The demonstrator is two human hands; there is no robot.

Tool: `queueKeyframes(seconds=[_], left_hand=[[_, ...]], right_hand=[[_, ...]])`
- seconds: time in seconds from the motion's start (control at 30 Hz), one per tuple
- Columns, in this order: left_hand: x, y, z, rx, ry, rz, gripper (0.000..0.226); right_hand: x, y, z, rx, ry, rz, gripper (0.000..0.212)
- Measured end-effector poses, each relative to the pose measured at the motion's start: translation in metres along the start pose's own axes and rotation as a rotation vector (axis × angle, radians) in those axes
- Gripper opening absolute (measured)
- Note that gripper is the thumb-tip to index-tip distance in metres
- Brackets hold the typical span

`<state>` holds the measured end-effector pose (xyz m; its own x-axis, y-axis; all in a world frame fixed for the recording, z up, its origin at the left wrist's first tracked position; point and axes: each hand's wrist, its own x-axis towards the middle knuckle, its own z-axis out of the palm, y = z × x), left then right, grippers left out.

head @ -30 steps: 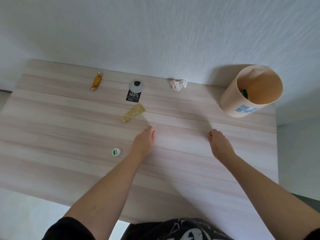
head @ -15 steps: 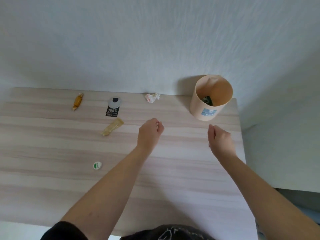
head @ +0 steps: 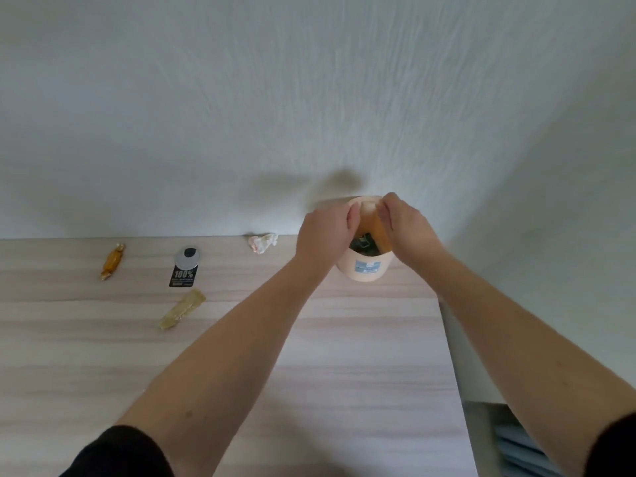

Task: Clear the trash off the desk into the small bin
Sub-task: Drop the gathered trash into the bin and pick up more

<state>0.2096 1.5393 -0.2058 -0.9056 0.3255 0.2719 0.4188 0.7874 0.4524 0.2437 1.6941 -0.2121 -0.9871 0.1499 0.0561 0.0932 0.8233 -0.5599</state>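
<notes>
Both hands hover over the small bin right of centre frame, left hand and right hand curled, grip unclear. Dark trash lies inside. Four scraps stay on the desk, including a crumpled paper left of the bin.

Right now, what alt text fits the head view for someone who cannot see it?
Both hands, left hand and right hand, meet over the small peach bin on a wooden desk. A crumpled paper, black tag and two candy wrappers lie to its left.
</notes>
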Motion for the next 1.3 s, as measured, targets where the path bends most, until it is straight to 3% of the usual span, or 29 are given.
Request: queueKeyframes(seconds=[0.23, 0.37, 0.5, 0.67, 0.87, 1.3], left_hand=[[0.014, -0.01, 0.01, 0.067, -0.01, -0.042, 0.042], [0.015, -0.019, 0.017, 0.064, -0.002, -0.056, 0.039], [0.02, -0.018, 0.03, 0.116, 0.017, -0.02, 0.036], [0.031, -0.008, 0.062, 0.202, -0.203, 0.141, 0.025], [0.037, -0.001, 0.08, 0.237, -0.303, 0.242, 0.023], [0.022, 0.017, 0.04, 0.152, -0.311, 0.204, 0.03]], right_hand=[[0.026, 0.008, 0.029, -0.103, -0.074, -0.152, 0.021], [0.022, 0.021, 0.038, -0.189, -0.177, -0.177, 0.036], [0.012, 0.034, 0.035, -0.226, -0.074, -0.128, 0.031], [-0.011, 0.047, 0.02, -0.253, 0.018, -0.017, 0.028], [-0.04, 0.064, 0.0, -0.256, 0.042, 0.008, 0.032], [-0.08, 0.064, -0.026, -0.224, 0.031, -0.012, 0.031]])
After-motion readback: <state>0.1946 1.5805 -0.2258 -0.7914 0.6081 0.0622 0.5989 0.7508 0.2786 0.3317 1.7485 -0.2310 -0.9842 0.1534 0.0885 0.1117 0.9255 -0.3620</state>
